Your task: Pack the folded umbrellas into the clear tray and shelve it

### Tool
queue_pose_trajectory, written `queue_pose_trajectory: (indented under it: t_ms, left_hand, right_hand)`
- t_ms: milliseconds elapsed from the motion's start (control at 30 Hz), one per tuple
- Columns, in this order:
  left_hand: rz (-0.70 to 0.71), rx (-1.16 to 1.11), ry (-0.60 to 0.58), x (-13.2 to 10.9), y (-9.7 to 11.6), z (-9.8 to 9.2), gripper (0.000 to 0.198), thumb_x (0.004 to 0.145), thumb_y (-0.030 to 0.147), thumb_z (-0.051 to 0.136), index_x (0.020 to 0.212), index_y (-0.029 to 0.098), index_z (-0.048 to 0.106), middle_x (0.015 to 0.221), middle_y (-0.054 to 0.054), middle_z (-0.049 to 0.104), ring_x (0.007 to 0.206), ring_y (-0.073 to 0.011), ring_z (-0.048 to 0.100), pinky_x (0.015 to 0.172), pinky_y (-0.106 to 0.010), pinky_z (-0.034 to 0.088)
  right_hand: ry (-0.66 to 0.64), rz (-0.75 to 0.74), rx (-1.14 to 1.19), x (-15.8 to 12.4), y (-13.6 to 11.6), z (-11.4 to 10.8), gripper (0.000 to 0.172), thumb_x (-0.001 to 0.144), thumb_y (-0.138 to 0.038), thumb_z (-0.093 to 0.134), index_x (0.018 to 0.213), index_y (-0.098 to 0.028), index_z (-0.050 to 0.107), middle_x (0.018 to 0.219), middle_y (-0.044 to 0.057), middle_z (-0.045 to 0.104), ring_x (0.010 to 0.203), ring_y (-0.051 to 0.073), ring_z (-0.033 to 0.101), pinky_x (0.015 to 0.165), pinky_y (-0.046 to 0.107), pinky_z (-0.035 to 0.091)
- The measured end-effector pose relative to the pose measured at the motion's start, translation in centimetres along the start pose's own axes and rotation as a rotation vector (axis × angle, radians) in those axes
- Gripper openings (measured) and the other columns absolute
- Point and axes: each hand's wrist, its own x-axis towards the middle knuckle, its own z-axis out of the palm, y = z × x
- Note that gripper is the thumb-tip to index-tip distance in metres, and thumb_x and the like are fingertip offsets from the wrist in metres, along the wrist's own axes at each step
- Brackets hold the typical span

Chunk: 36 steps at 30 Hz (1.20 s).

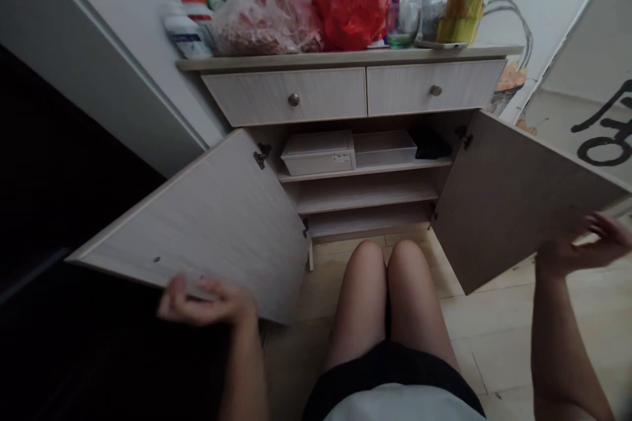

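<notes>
Both doors of a pale wooden cabinet stand wide apart. My left hand (205, 302), somewhat blurred, is at the lower edge of the left door (212, 223), its fingers curled and apart with nothing seen in them. Near the outer edge of the right door (513, 204) is my right hand (587, 247), also blurred, fingers bent and spread. Whether either hand touches its door is unclear. Inside, the upper shelf holds a white lidded box (318, 154), a translucent tray (385, 148) and a black item (430, 143).
Above are two drawers with round knobs. The cabinet top (316, 62) bears a red bag (350, 6), a clear bag (266, 20), white bottles (186, 36), a glass (403, 25) and a yellow container (460, 16). My knees are before the lower shelves.
</notes>
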Motion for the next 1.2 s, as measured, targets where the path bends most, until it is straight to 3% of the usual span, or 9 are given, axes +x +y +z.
queue_pose_trajectory:
  t_ms: [33, 67, 133, 233, 433, 633, 767, 900, 1200]
  left_hand:
    - [0.063, -0.007, 0.112, -0.2, 1.2, 1.9, 0.037, 0.097, 0.044, 0.038, 0.119, 0.021, 0.057, 0.108, -0.015, 0.062, 0.114, -0.0337, 0.058, 0.105, -0.062, 0.036]
    - [0.144, -0.046, 0.087, -0.1, 2.5, 4.0, 0.031, 0.097, 0.041, 0.043, 0.108, 0.020, 0.062, 0.096, -0.013, 0.065, 0.100, -0.0299, 0.063, 0.096, -0.055, 0.046]
    - [0.267, -0.141, -0.233, 0.4, 5.2, 9.0, 0.027, 0.098, 0.039, 0.049, 0.100, 0.020, 0.067, 0.091, -0.010, 0.069, 0.089, -0.0248, 0.066, 0.087, -0.044, 0.051]
    - [0.415, -0.194, -0.612, 1.8, 9.0, 16.5, 0.027, 0.099, 0.038, 0.050, 0.100, 0.019, 0.071, 0.096, -0.011, 0.073, 0.094, -0.0236, 0.066, 0.088, -0.038, 0.051]
    - [0.624, 0.112, -1.012, 4.6, 15.2, 27.5, 0.029, 0.099, 0.027, 0.049, 0.112, 0.014, 0.072, 0.114, -0.017, 0.070, 0.113, -0.0300, 0.061, 0.093, -0.042, 0.046]
    - [0.747, 0.208, -1.085, 5.6, 17.5, 35.0, 0.032, 0.096, 0.015, 0.044, 0.106, 0.010, 0.074, 0.113, -0.022, 0.069, 0.118, -0.0333, 0.056, 0.097, -0.046, 0.041]
    - [0.718, 0.108, -1.062, 5.3, 16.4, 38.4, 0.033, 0.090, 0.008, 0.045, 0.092, 0.009, 0.078, 0.103, -0.020, 0.072, 0.119, -0.0316, 0.055, 0.106, -0.049, 0.032]
    - [0.696, 0.071, -1.061, 4.8, 15.5, 39.9, 0.035, 0.083, 0.004, 0.045, 0.088, 0.010, 0.080, 0.097, -0.020, 0.073, 0.121, -0.0323, 0.055, 0.113, -0.054, 0.024]
    - [0.695, 0.048, -1.128, 6.3, 17.2, 38.5, 0.022, 0.088, 0.014, 0.056, 0.086, 0.012, 0.077, 0.109, -0.019, 0.070, 0.123, -0.0331, 0.052, 0.116, -0.054, 0.023]
  right_hand:
    - [-0.102, -0.029, 0.047, -0.4, -1.3, 0.8, 0.019, 0.094, -0.042, 0.050, 0.097, -0.026, 0.060, 0.088, 0.013, 0.062, 0.081, 0.027, 0.065, 0.070, 0.045, 0.053]
    - [-0.241, -0.048, 0.099, -0.9, -2.5, 1.8, 0.020, 0.094, -0.041, 0.049, 0.095, -0.024, 0.060, 0.086, 0.011, 0.063, 0.080, 0.026, 0.065, 0.071, 0.043, 0.054]
    - [-0.555, -0.074, 0.218, -2.2, -4.4, 4.7, 0.021, 0.094, -0.038, 0.051, 0.094, -0.021, 0.063, 0.087, 0.010, 0.065, 0.079, 0.022, 0.064, 0.070, 0.037, 0.053]
    - [-0.875, -0.071, 0.353, -4.4, -6.3, 10.3, 0.023, 0.094, -0.037, 0.050, 0.092, -0.019, 0.065, 0.089, 0.009, 0.066, 0.081, 0.019, 0.064, 0.073, 0.034, 0.052]
    - [-1.253, -0.130, 0.132, -8.3, -8.3, 21.4, 0.029, 0.094, -0.029, 0.049, 0.109, -0.017, 0.070, 0.110, 0.014, 0.066, 0.092, 0.023, 0.064, 0.080, 0.034, 0.050]
    - [-1.526, -0.310, -0.264, -10.5, -10.2, 28.0, 0.037, 0.098, -0.029, 0.050, 0.132, -0.021, 0.063, 0.131, 0.016, 0.057, 0.101, 0.024, 0.063, 0.078, 0.032, 0.049]
    - [-1.585, -0.381, -0.364, -10.8, -10.7, 30.2, 0.036, 0.100, -0.029, 0.048, 0.130, -0.019, 0.065, 0.132, 0.020, 0.055, 0.101, 0.024, 0.064, 0.077, 0.031, 0.049]
    - [-1.654, -0.430, -0.398, -10.8, -10.6, 31.2, 0.036, 0.101, -0.020, 0.042, 0.122, -0.013, 0.070, 0.126, 0.021, 0.059, 0.100, 0.025, 0.064, 0.076, 0.030, 0.047]
    - [-1.559, -0.507, -0.393, -8.4, -9.0, 29.1, 0.039, 0.100, -0.013, 0.035, 0.117, -0.011, 0.070, 0.121, 0.020, 0.063, 0.088, 0.021, 0.064, 0.067, 0.029, 0.041]
